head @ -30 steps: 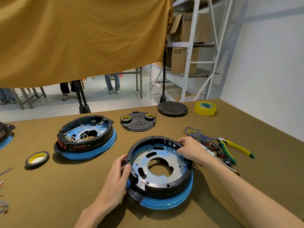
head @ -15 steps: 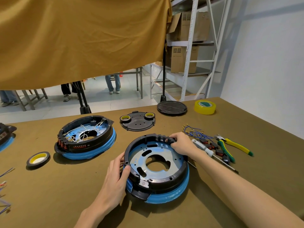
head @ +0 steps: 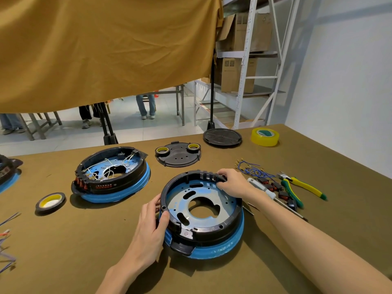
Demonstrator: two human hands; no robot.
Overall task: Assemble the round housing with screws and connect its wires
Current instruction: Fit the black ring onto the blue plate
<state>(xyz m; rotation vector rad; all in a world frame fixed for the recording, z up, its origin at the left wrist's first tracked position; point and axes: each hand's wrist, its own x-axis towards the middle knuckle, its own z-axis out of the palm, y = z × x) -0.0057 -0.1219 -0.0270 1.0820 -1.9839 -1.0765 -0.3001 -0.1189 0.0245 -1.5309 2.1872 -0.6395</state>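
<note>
The round housing (head: 212, 228), a black ring with a blue lower band and a metal plate inside, sits on the table in front of me. My left hand (head: 151, 225) grips its left rim, thumb on top. My right hand (head: 232, 183) holds the far right rim with curled fingers. Blue wires with terminals (head: 249, 168) and small black and red switches (head: 275, 187) lie to the right. A white-handled screwdriver (head: 262, 187) lies beside my right wrist.
A second housing (head: 112, 175) with wiring fitted stands at the left. Green-and-yellow pliers (head: 301, 187), a yellow tape roll (head: 265, 136), a dark cover plate (head: 178, 154) carrying two small tape rolls, a round black stand base (head: 222, 137) and a tape roll (head: 50, 200) lie around.
Both hands have turned the housing on the table; its protruding tab has swung towards the front and my right hand has moved along the far rim.
</note>
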